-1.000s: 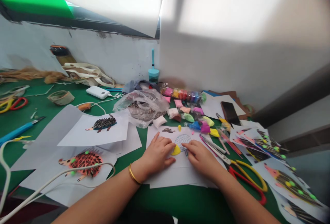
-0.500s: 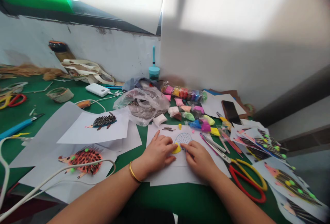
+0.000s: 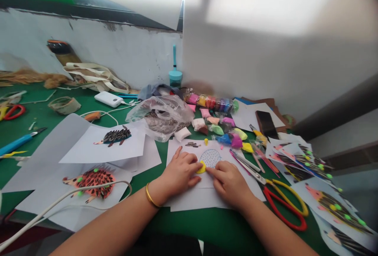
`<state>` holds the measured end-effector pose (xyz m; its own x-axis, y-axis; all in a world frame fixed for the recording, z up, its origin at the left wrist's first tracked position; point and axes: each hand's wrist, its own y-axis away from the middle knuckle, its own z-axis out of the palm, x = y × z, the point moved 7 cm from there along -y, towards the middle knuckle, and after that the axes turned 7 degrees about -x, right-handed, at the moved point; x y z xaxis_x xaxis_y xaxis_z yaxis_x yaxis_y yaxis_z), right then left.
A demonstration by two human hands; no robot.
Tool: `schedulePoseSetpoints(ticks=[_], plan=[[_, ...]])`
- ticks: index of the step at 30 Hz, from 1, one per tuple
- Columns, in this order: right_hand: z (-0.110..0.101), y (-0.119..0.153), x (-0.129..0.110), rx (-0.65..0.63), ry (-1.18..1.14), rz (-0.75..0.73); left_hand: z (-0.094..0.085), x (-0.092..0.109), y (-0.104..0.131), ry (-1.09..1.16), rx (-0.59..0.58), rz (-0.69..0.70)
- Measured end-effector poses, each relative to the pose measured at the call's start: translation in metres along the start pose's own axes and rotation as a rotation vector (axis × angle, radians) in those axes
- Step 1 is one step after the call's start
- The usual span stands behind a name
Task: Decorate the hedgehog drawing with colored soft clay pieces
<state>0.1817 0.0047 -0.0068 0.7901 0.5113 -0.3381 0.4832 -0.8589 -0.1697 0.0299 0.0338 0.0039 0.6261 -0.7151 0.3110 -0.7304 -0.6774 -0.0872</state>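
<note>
centrally, two bare hands work close together, but not touching, over white paper [image 3: 191, 199] on a green surface [image 3: 147, 226]. between their fingertips lies a flattened yellow piece of what looks like modelling clay [image 3: 202, 167], at the lower left edge of a round, blue-dotted drawing [image 3: 210, 157]. the left hand [image 3: 183, 169] spreads low, its index fingertip on the yellow piece and its thumb out on the paper, probably to keep the piece from sliding. the right hand [image 3: 230, 178] points its index finger at the piece's right edge, the other fingers folded loosely, seemingly so one fingertip can shape that edge. neither hand is clamped on anything that shows.

just beyond, dark seeds [image 3: 193, 144] and a small yellow lump [image 3: 206, 142] sit on the same sheet, perhaps kept there for easy picking. coloured packets [image 3: 218, 130] cluster past the paper's far edge, within reach yet off the drawing. red-and-yellow scissors [image 3: 285, 199] lie to the right, handles toward the person, which would suit a quick grab. to the left, a pale cable [image 3: 73, 190] crosses a red hedgehog picture [image 3: 91, 182]; more hedgehog pictures [image 3: 333, 205] overlap at far right, apparently stacked to save room.
</note>
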Motion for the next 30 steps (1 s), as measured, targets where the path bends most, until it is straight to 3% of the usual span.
schedulePoseSetpoints(ticks=[8,15,30], plan=[[0.001,-0.001,-0.004,0.005,0.077,0.006,0.0,-0.001,0.001,0.019,0.016,0.001],[0.008,-0.003,-0.002,-0.066,0.121,0.041,0.0,0.0,0.0,0.018,0.02,0.003],[0.012,-0.008,0.0,-0.094,0.07,0.085,0.002,-0.003,0.001,0.031,0.027,-0.004]])
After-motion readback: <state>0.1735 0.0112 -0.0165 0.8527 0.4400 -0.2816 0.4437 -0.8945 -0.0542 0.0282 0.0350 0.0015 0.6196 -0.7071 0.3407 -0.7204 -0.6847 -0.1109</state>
